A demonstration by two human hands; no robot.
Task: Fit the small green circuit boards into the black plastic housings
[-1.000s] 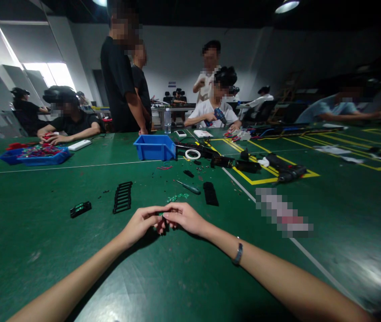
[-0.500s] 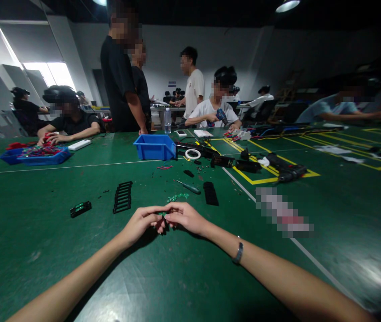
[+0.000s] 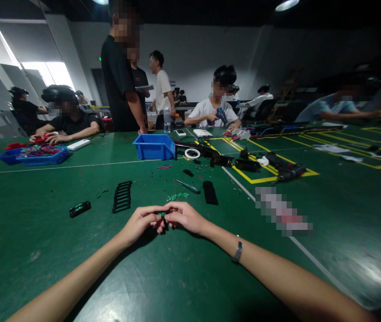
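Note:
My left hand (image 3: 143, 222) and my right hand (image 3: 184, 216) meet at the middle of the green table, fingertips closed together on a small green piece (image 3: 162, 215). Fingers cover most of it, so its exact kind is hidden. Just beyond the hands lies a loose cluster of small green pieces (image 3: 177, 197). Behind that cluster rests a screwdriver (image 3: 190, 187) with a dark green handle. To the left are a black ladder-like rack (image 3: 122, 197) and a black holder with green pieces on it (image 3: 80, 208). A flat black part (image 3: 210, 192) lies to the right.
A blue bin (image 3: 154, 147) stands farther back, near a white ring (image 3: 192, 154) and black parts. Blue trays (image 3: 44, 157) of wires sit at the left by a co-worker. A black power tool (image 3: 284, 168) lies at the right. Co-workers surround the table.
Both my hands keep the same place and grip on the green piece. In the background, a standing person in white has moved left.

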